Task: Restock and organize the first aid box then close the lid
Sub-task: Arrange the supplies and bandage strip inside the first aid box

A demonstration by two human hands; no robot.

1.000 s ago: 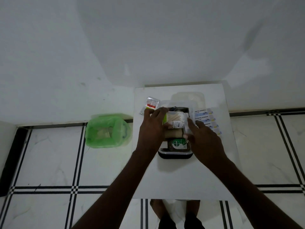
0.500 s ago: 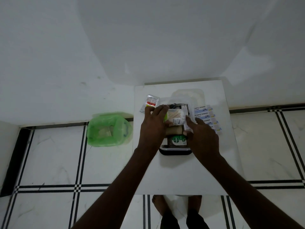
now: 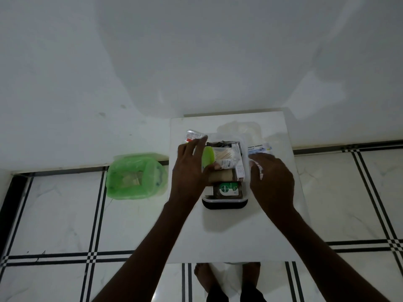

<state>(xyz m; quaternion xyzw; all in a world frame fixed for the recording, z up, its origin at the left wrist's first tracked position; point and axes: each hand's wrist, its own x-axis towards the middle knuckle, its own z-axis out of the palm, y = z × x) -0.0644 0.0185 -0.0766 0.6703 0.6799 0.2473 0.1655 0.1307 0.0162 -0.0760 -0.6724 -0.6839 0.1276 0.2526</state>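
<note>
The first aid box (image 3: pixel 224 204), black with a white rim, sits mid-table. It holds a Dettol pack (image 3: pixel 227 190), a brown bandage roll (image 3: pixel 222 175), a cotton swab pack (image 3: pixel 225 157) with a green end, and a white carton (image 3: pixel 239 164). My left hand (image 3: pixel 192 171) is at the box's left side, fingers spread and thumb against the swab pack. My right hand (image 3: pixel 272 182) lies just right of the box, over the antiseptic bandage strips (image 3: pixel 258 147), fingertips on them. The clear lid (image 3: pixel 239 129) lies behind the box. A red-and-white sachet (image 3: pixel 193 136) sits at the back left.
The small white table (image 3: pixel 229 236) stands against a white wall. A green-lined bin (image 3: pixel 135 175) is on the tiled floor to the left. My bare feet show under the table's near edge.
My right hand has left the swab pack and moved right onto the bandage strips. My left hand has loosened and its fingers have spread. The swab pack now lies in the box.
</note>
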